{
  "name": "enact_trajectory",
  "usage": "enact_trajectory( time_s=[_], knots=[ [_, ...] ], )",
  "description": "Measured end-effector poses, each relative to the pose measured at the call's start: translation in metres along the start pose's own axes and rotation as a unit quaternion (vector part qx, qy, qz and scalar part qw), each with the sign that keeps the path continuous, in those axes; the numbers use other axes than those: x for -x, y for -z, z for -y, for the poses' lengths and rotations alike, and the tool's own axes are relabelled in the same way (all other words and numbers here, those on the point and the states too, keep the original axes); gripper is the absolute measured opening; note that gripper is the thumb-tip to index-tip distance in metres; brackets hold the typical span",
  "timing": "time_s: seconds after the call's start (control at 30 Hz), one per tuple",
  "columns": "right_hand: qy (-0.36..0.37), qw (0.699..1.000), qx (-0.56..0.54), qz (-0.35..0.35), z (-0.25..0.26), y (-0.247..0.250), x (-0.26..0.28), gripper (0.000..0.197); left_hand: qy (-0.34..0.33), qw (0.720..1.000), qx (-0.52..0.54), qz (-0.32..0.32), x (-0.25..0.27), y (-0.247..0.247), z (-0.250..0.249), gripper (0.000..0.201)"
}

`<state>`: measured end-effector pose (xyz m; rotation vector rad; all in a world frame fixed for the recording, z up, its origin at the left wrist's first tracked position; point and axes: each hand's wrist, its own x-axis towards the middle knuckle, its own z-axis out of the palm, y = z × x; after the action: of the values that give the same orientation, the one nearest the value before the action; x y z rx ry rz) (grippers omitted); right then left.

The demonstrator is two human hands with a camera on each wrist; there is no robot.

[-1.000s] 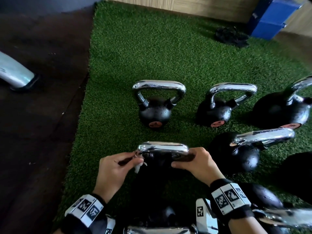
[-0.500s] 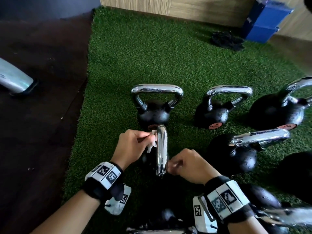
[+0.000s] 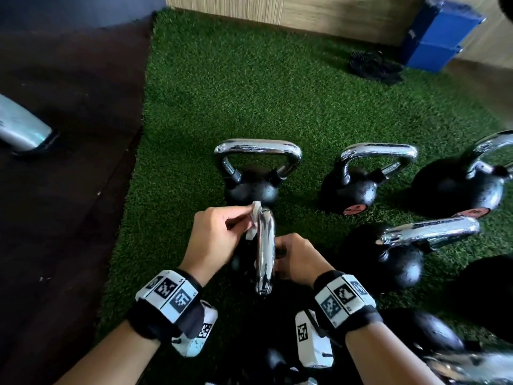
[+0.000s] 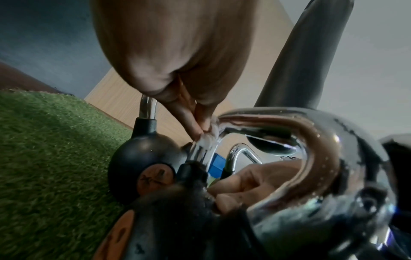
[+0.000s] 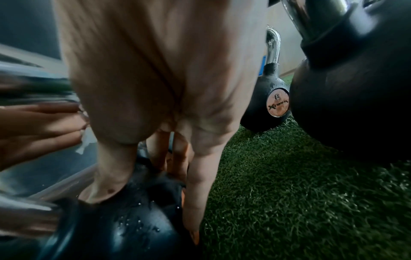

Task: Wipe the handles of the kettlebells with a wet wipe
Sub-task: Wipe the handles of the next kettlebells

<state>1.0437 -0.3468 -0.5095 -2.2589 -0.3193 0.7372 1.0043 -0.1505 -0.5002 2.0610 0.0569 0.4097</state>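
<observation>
"8" and a blurred brand word on the kettlebell's round orange badge (image 5: 278,103).

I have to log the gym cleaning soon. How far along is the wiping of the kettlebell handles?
No handle shows as finished; chrome alone can't prove wiping. In hand: the left hand pinches the wet wipe against the far end of the nearest kettlebell's handle, while the right hand steadies its black body. Probably left: the upright kettlebell behind and those to the right, standing untouched on the turf.
</observation>
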Motion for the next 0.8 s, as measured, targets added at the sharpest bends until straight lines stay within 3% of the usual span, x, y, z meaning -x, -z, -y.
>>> enact_trajectory(
  time_s=[0.1, 0.27, 0.33, 0.4, 0.5, 0.6, 0.73, 0.8],
  knots=[
    [-0.019, 0.999, -0.049, 0.000, -0.003, -0.003, 0.000, 0.014, 0.023, 0.999, 0.015, 0.035, -0.006, 0.005, -0.003, 0.029],
    [-0.011, 0.999, -0.034, -0.014, -0.001, -0.003, 0.002, 0.017, 0.048, 0.995, 0.060, 0.068, -0.002, 0.016, -0.007, 0.031],
    [0.006, 0.999, -0.030, -0.011, 0.000, -0.002, 0.005, 0.022, 0.093, 0.975, 0.167, 0.114, 0.007, 0.020, -0.010, 0.029],
    [-0.002, 0.999, -0.030, -0.013, 0.002, -0.001, 0.007, 0.013, 0.117, 0.945, 0.253, 0.169, 0.011, 0.026, -0.016, 0.031],
    [-0.015, 1.000, -0.022, -0.017, 0.002, -0.001, 0.006, 0.037, 0.107, 0.955, 0.235, 0.150, 0.008, 0.029, -0.019, 0.029],
    [-0.018, 0.999, -0.033, -0.013, 0.004, 0.000, 0.006, 0.033, 0.144, 0.948, 0.253, 0.133, 0.015, 0.028, -0.022, 0.031],
    [-0.025, 0.999, -0.047, -0.002, 0.001, 0.000, 0.007, 0.036, 0.182, 0.919, 0.248, 0.247, 0.030, 0.035, -0.019, 0.041],
    [-0.025, 0.999, -0.040, -0.007, 0.000, 0.000, 0.006, 0.043, 0.172, 0.922, 0.239, 0.252, 0.032, 0.038, -0.019, 0.040]
  ],
)
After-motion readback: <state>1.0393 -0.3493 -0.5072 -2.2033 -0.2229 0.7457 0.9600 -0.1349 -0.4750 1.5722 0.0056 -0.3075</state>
